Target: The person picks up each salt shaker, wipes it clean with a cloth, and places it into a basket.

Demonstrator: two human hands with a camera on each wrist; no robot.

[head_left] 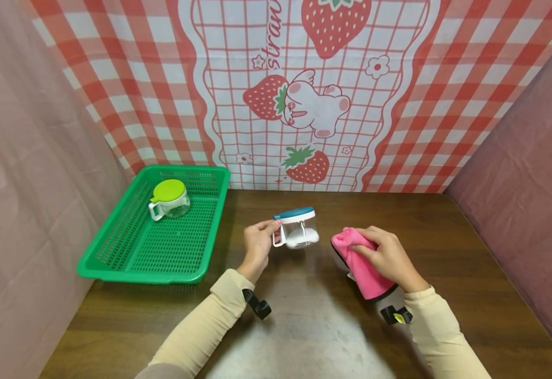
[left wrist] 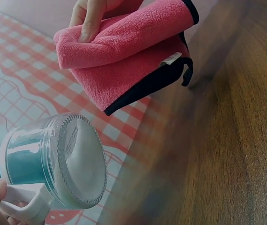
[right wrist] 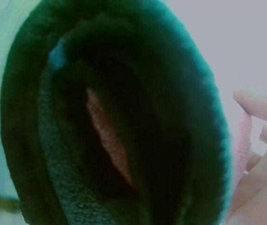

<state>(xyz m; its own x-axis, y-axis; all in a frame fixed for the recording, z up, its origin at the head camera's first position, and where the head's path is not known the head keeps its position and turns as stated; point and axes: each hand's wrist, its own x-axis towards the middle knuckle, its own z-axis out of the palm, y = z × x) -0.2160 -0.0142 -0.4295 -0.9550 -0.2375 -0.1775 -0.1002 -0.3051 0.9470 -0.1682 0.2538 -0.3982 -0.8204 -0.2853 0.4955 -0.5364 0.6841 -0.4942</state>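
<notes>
My left hand (head_left: 258, 246) grips the white handle of a clear seasoning jar (head_left: 302, 231) with a blue lid, held above the table. White powder lies inside it. In the left wrist view the jar (left wrist: 72, 161) is tilted, its ribbed bottom facing the camera. To the right, my right hand (head_left: 389, 258) pinches a folded pink cloth (head_left: 368, 273) with dark edging, apart from the jar. The cloth's dark edge (right wrist: 189, 117) fills most of the right wrist view, with the right hand's fingers (right wrist: 260, 105) at its right side.
A green basket (head_left: 204, 231) stands on the left of the wooden table (head_left: 451, 242). Inside it sits another clear jar with a lime-green lid (head_left: 169, 190). A strawberry-print checked curtain (head_left: 162, 79) hangs behind, with pink cloth walls at both sides.
</notes>
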